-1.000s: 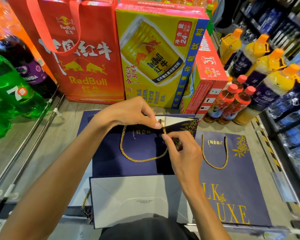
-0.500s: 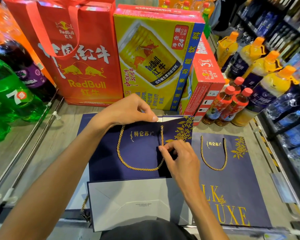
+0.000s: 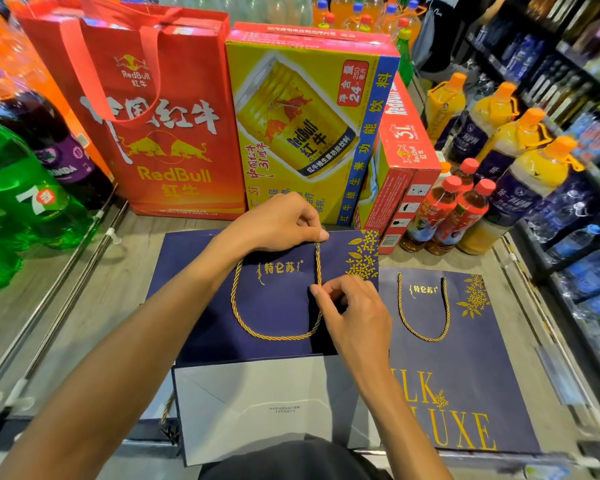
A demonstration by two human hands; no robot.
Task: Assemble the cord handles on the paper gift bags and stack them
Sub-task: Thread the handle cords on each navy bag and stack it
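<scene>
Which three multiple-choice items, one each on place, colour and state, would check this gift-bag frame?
1. Where does the second navy bag lie, relative to the navy bag being worked on?
A. to its right
B. to its left
C. on top of it

2. What colour is the cord handle?
A. red
B. white
C. gold

3. What does the right hand do?
A. lies flat
B. pinches the cord handle
C. holds a bottle

Key:
1 A: it lies flat on the far side of the right hand.
2 C: the twisted loop shows gold against the navy paper.
3 B: its fingertips close on the cord's right strand, while the left hand pinches the navy bag's top edge.
</scene>
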